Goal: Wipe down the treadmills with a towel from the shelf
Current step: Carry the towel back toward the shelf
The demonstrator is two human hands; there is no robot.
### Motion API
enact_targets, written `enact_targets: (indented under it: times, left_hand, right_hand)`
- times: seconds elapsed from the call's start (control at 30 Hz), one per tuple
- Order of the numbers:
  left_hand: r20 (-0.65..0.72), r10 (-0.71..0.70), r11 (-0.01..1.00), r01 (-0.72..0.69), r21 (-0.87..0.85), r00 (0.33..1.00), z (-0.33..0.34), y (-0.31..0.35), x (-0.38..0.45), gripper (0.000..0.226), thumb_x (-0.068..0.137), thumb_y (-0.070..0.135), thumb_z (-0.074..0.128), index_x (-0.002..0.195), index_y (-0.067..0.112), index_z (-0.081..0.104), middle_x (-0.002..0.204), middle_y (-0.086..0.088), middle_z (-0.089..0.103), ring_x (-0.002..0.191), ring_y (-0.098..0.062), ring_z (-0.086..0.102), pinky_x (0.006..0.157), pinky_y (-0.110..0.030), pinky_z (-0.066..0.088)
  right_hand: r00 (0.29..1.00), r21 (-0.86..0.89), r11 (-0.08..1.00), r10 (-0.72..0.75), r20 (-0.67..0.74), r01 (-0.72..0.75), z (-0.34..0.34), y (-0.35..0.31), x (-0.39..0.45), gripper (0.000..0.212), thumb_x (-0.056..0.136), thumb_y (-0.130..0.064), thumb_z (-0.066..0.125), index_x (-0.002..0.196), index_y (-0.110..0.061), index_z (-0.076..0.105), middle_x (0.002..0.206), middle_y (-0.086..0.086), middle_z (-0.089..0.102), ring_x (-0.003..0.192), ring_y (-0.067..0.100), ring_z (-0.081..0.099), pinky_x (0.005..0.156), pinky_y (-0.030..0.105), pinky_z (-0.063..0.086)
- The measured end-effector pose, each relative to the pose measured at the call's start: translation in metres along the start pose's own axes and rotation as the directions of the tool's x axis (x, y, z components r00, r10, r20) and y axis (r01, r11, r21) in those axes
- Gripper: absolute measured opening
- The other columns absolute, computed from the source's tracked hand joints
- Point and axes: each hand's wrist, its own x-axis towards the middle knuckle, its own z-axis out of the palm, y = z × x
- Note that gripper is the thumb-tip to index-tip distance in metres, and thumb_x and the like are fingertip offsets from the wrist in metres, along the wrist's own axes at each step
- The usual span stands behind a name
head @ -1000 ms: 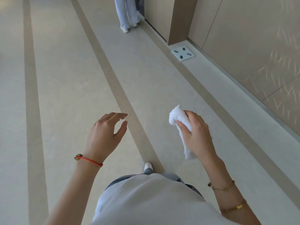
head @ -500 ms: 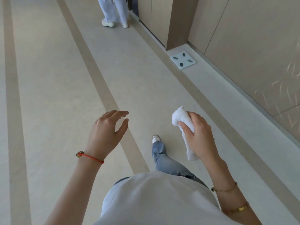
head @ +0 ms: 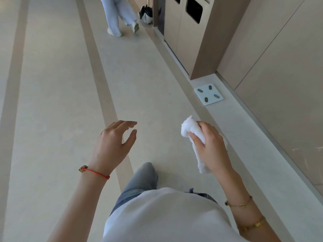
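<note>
my right hand (head: 212,147) wraps tight around the bunched towel (head: 194,135), my left hand (head: 113,145) hangs loose and empty, so i carry it snug, no dangling, no treadmill visible yet.

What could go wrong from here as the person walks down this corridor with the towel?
The towel is held bunched in the right hand, its lower end hanging free; it might slip out. Another person is walking just ahead, so closing in risks a bump. The bathroom scale lies on the floor by the wall, a possible trip hazard.
</note>
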Motion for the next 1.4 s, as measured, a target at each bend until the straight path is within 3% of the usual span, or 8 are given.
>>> enact_targets:
  times: [0.4, 0.6, 0.87, 1.0, 1.1, 1.2, 1.4]
  left_hand:
    - [0.001, 0.041, 0.999, -0.041, -0.02, 0.999, 0.043, -0.092, 0.285, 0.02, 0.093, 0.016, 0.066, 0.112, 0.014, 0.072, 0.102, 0.001, 0.072, 0.093, -0.021, 0.069, 0.076, -0.044, 0.058]
    - [0.044, 0.095, 0.995, -0.095, -0.009, 0.995, 0.049, -0.12, 0.437, 0.029, 0.093, 0.031, 0.055, 0.113, 0.018, 0.071, 0.105, 0.006, 0.071, 0.098, -0.018, 0.068, 0.074, -0.045, 0.058]
    - [0.114, 0.133, 0.991, -0.131, -0.033, 0.984, 0.082, -0.144, 0.6, 0.021, 0.094, 0.017, 0.065, 0.113, 0.013, 0.071, 0.104, 0.002, 0.072, 0.099, -0.021, 0.068, 0.083, -0.045, 0.056]
    - [0.109, 0.143, 0.99, -0.143, -0.006, 0.984, 0.108, -0.151, 0.687, 0.021, 0.093, 0.018, 0.065, 0.113, 0.016, 0.072, 0.104, 0.004, 0.072, 0.099, -0.017, 0.068, 0.079, -0.035, 0.056]
    - [0.11, 0.15, 0.989, -0.15, -0.007, 0.983, 0.126, -0.15, 0.757, 0.021, 0.093, 0.018, 0.065, 0.113, 0.015, 0.072, 0.104, 0.004, 0.072, 0.099, -0.017, 0.069, 0.077, -0.032, 0.054]
    - [0.107, 0.165, 0.986, -0.162, -0.033, 0.981, 0.14, -0.145, 0.83, 0.022, 0.094, 0.017, 0.065, 0.114, 0.014, 0.072, 0.105, 0.002, 0.072, 0.1, -0.019, 0.068, 0.082, -0.038, 0.056]
    - [0.104, 0.227, 0.973, -0.221, -0.066, 0.968, 0.177, -0.141, 0.965, 0.023, 0.094, 0.017, 0.064, 0.115, 0.013, 0.071, 0.106, 0.0, 0.072, 0.099, -0.022, 0.068, 0.085, -0.046, 0.056]
  right_hand:
    - [1.0, -0.024, 1.0, 0.0, -0.016, -0.001, 0.05, 0.0, 0.289, 0.022, 0.1, -0.034, 0.046, 0.116, -0.023, 0.056, 0.104, -0.012, 0.059, 0.098, 0.006, 0.052, 0.078, 0.015, 0.036]
    - [0.995, 0.003, 0.999, 0.035, -0.088, -0.035, 0.061, -0.01, 0.433, 0.023, 0.1, -0.031, 0.049, 0.118, -0.021, 0.057, 0.103, -0.015, 0.054, 0.098, 0.004, 0.049, 0.083, 0.018, 0.036]
    - [0.991, -0.008, 0.996, 0.092, -0.094, -0.093, 0.076, 0.004, 0.581, 0.024, 0.098, -0.03, 0.05, 0.118, -0.019, 0.057, 0.101, -0.015, 0.051, 0.098, 0.009, 0.051, 0.082, 0.02, 0.036]
    - [0.99, -0.002, 0.995, 0.099, -0.103, -0.1, 0.081, 0.025, 0.665, 0.025, 0.099, -0.032, 0.048, 0.12, -0.02, 0.056, 0.104, -0.016, 0.053, 0.1, 0.008, 0.051, 0.084, 0.021, 0.038]
    - [0.987, -0.015, 0.995, 0.096, -0.13, -0.099, 0.08, 0.04, 0.732, 0.022, 0.099, -0.033, 0.049, 0.118, -0.022, 0.056, 0.102, -0.017, 0.052, 0.096, 0.002, 0.046, 0.08, 0.01, 0.033]
    - [0.984, -0.02, 0.993, 0.114, -0.139, -0.118, 0.069, 0.052, 0.799, 0.021, 0.099, -0.033, 0.049, 0.117, -0.023, 0.055, 0.101, -0.018, 0.052, 0.095, 0.0, 0.044, 0.078, 0.003, 0.031]
    - [0.978, -0.018, 0.99, 0.133, -0.157, -0.138, 0.044, 0.072, 0.926, 0.024, 0.099, -0.033, 0.049, 0.118, -0.021, 0.057, 0.099, -0.017, 0.052, 0.093, 0.003, 0.049, 0.076, 0.004, 0.032]
